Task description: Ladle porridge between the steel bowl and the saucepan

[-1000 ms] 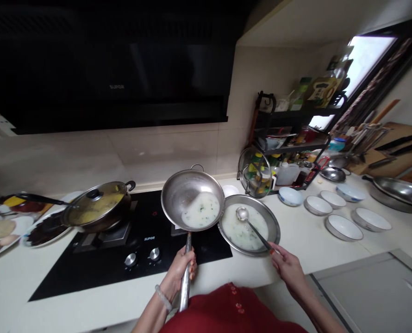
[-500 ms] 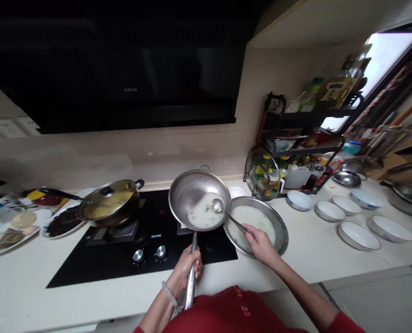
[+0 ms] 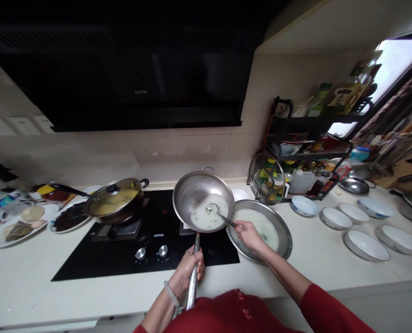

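My left hand grips the long metal handle of a steel wok, held tilted above the black cooktop. White soup with green flecks pools in the wok's lower right side. My right hand holds a metal ladle whose bowl dips into that soup. Just right of the wok, a wide steel basin on the counter holds more of the white soup, partly hidden by my right hand.
A lidded pan sits on the left burner, with plates of food beyond it. Several white bowls line the counter at right. A black rack of bottles and a glass lid stand behind the basin.
My right hand brought the ladle from the basin leftward into the wok, and its bowl now sits in the soup. The left hand keeps holding the wok tilted.
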Demonstrator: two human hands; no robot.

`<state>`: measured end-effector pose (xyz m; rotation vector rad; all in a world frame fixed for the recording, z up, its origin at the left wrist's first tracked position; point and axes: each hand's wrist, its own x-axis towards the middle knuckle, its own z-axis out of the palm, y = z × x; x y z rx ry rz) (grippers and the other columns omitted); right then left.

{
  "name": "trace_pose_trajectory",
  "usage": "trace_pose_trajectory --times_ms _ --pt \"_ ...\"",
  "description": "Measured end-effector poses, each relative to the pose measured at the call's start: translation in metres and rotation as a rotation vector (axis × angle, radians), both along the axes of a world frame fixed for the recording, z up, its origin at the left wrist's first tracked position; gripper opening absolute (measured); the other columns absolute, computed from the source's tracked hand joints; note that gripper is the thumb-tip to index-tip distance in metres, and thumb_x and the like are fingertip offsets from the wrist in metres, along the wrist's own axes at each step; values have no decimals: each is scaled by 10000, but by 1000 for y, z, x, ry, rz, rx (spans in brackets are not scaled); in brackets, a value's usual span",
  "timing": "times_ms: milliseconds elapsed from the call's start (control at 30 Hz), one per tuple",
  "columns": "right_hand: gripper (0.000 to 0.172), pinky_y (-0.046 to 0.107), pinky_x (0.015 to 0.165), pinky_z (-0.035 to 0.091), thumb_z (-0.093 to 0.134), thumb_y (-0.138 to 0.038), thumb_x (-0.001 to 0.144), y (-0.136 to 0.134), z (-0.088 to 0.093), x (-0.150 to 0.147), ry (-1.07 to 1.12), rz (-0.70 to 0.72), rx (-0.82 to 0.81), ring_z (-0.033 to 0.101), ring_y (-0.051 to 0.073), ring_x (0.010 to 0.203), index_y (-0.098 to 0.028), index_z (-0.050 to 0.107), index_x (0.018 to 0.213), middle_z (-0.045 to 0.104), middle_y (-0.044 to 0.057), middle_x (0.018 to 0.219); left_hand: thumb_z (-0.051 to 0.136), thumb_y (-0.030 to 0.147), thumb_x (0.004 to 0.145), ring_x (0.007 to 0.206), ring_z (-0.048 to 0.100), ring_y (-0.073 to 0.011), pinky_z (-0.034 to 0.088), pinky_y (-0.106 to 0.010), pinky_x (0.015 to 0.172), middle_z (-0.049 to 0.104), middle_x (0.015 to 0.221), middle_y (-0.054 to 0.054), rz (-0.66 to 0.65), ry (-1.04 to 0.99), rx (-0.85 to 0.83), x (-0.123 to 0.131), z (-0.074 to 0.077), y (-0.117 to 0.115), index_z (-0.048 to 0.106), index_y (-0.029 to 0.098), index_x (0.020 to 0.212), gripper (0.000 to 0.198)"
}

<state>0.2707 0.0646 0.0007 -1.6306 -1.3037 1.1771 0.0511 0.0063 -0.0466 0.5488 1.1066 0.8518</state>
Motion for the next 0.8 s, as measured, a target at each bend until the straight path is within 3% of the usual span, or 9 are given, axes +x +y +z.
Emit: trace_pose_trajectory --times_ms 100,200,500,800 --pt "234 187 403 256 496 -152 768 -3 12 2 137 -93 -87 357 69 385 -101 647 939 442 -53 470 608 234 591 327 311 -48 214 -164 340 390 456 110 -2 8 3 0 -1 0 347 234 765 314" --pt "261 169 357 167 523 -160 749 -6 23 7 189 -129 -175 277 47 337 -104 621 984 420 -69 444 610 239 601 325 313 -49 212 -164 342 388 457 111 0 16 4 -1 -1 -1 345 234 765 312" --pt "281 162 351 136 566 -152 746 -16 38 21 236 -144 -235 265 36 327 -95 589 1020 421 -76 429 599 221 571 337 306 -50 224 -161 337 383 454 114 6 17 -9 0 2 -1 355 234 763 311" --pt "314 160 349 116 611 -187 725 -20 36 30 261 -163 -238 267 31 321 -99 603 1026 431 -73 431 616 234 588 335 306 -44 220 -159 341 382 463 113 -3 7 0 -1 -1 -1 354 231 765 316"
